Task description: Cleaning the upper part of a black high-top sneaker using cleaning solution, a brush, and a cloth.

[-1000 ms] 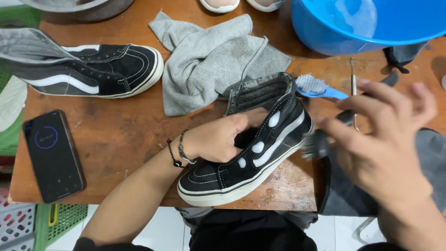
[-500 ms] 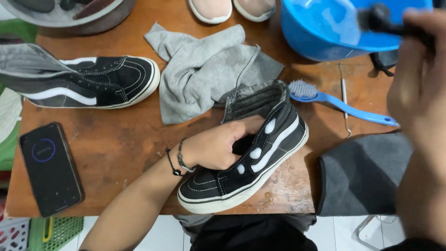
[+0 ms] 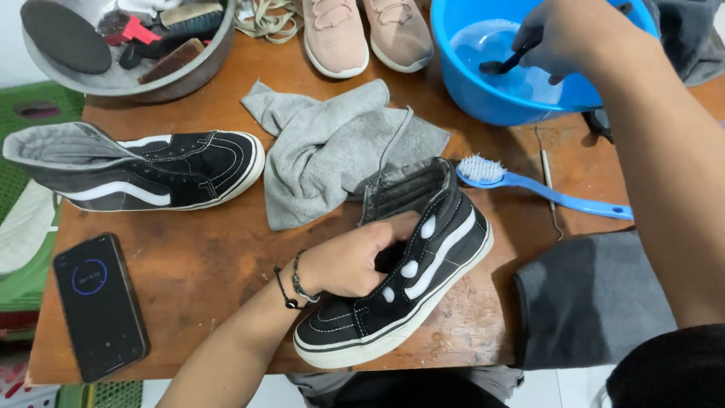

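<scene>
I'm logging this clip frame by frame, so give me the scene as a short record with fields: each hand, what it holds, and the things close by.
left hand: tucked inside the black high-top canvas shoe with white stripe, holding it on the wooden table
right hand: dipping a dark-handled brush into the blue plastic basin
nearby: blue toothbrush-style brush, crumpled grey cloth, matching second shoe, black phone

Left hand (image 3: 355, 261): bare forearm, no sleeve. Two thin bands at the wrist: one dark cord bracelet (image 3: 284, 291) carrying a small bead, one slim beaded bracelet (image 3: 297, 278). Right hand (image 3: 563, 34): bare, forearm uncovered. Dark clothing shows at lower frame.
</scene>
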